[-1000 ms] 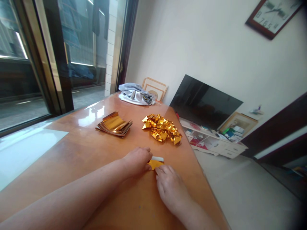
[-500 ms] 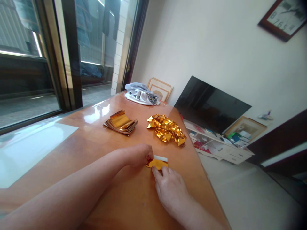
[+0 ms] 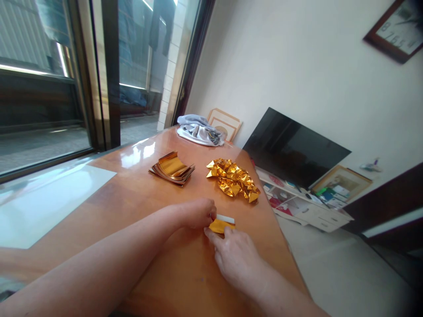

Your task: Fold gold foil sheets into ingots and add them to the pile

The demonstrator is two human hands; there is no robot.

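A small folded piece of gold foil paper (image 3: pixel 220 225) with a white edge lies on the wooden table (image 3: pixel 139 198). My left hand (image 3: pixel 196 213) pinches its left side, fingers curled. My right hand (image 3: pixel 233 255) presses on its near edge with bent fingers. Farther back sits a flat stack of gold foil sheets (image 3: pixel 172 167), and to its right a heap of folded gold foil pieces (image 3: pixel 234 178).
A grey-white cloth bundle (image 3: pixel 199 130) lies at the table's far end. A white sheet (image 3: pixel 42 198) covers the table's left part. Sliding glass doors stand at left. Beyond the table's right edge are a dark TV screen (image 3: pixel 294 152), a low white cabinet and framed pictures.
The view has shifted a little, so everything sits slightly further right. My right hand has slid left along the foil's near edge, and my left hand's pinch has tightened.
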